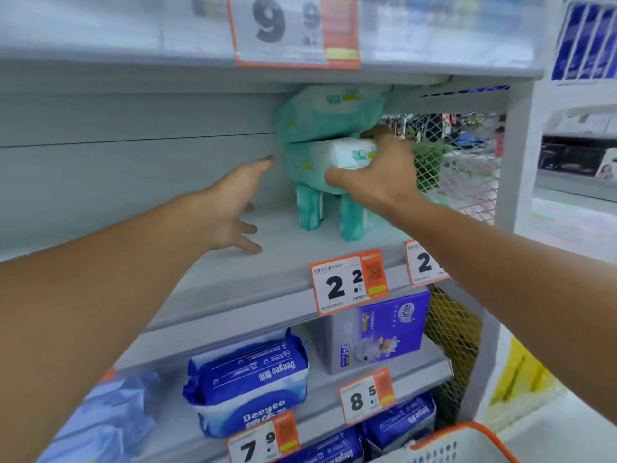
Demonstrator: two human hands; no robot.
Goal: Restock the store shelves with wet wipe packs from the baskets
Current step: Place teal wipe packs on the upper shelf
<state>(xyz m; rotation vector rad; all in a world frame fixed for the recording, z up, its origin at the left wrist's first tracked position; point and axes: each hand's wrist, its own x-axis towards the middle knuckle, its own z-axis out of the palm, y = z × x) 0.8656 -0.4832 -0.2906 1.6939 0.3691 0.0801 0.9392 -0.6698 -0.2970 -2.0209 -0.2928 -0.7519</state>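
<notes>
Head view: right hand (pixel 377 177) grips a green wet wipe pack (pixel 337 155), seating it on two upright packs (pixel 334 213) just below. Left hand (pixel 233 202) hovers beside, fingers spread, holding nothing. Placing step; next, likely let go gently and steady the stack on the shelf (pixel 233 272).

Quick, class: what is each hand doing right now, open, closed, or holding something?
Left hand: open, fingers spread, holding nothing.
Right hand: fingers curled round a green wet wipe pack on the shelf.
</notes>
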